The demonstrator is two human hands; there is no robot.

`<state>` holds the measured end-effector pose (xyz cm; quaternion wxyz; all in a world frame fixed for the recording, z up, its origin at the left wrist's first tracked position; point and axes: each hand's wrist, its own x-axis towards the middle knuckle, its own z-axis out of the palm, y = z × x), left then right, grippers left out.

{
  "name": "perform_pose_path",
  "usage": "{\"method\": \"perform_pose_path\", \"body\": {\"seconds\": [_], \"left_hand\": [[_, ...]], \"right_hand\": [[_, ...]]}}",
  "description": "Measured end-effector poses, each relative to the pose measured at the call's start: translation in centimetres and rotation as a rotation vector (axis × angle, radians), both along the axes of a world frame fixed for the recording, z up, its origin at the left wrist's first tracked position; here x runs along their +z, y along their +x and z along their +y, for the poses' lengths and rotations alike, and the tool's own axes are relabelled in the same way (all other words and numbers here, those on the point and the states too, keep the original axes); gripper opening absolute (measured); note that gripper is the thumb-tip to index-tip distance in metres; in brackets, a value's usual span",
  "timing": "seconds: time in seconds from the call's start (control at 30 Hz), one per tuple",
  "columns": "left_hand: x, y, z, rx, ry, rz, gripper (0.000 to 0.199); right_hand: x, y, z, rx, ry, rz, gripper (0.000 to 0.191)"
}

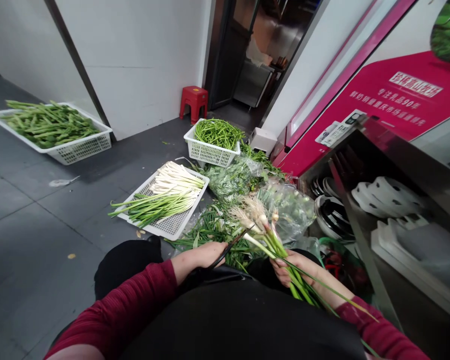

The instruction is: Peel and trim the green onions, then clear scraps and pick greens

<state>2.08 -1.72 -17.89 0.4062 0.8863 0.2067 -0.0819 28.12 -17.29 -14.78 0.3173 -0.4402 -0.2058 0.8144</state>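
My left hand (212, 254) is closed round the black handles of a pair of scissors (232, 242). The blades point up and right, their tips beside the root end of a bunch of spring onions (276, 242). My right hand (290, 267) grips that bunch by its green stems, with whitish bulbs and stringy roots pointing away from me. Just ahead, a shallow white tray (178, 225) bears trimmed spring onions (176, 180), white stems behind and green ones in front. Loose green leaves (213, 225) lie on the floor beyond my hands.
A white basket of thin green stalks (217, 134) stands ahead, and another of thicker green stalks (50, 125) at far left. Plastic bags of greens (232, 177) lie between. A red stool (194, 102) stands by the doorway. Metal shelving with dishes (390, 195) is close on the right.
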Motion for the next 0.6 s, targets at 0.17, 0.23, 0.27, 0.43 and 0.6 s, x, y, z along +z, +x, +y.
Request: {"method": "perform_pose_path", "body": {"seconds": [0.17, 0.23, 0.27, 0.43, 0.6], "left_hand": [[1.2, -0.2, -0.5, 0.017, 0.100, 0.023, 0.018], [2.0, -0.4, -0.7, 0.037, 0.131, 0.027, 0.020], [2.4, -0.5, -0.8, 0.045, 0.133, 0.022, 0.022], [2.6, -0.8, -1.4, 0.055, 0.101, -0.047, 0.027], [1.5, -0.5, -1.6, 0.087, 0.091, -0.044, 0.029]], "right_hand": [[0.3, -1.1, 0.4, 0.033, -0.046, 0.029, 0.025], [0.3, -1.0, 0.4, 0.028, -0.042, 0.035, 0.026], [0.3, -0.9, 0.4, 0.022, -0.040, 0.034, 0.027], [0.1, -0.7, 0.1, -0.020, -0.045, -0.015, 0.030], [0.0, -0.8, -0.5, -0.058, -0.054, -0.134, 0.029]]}}
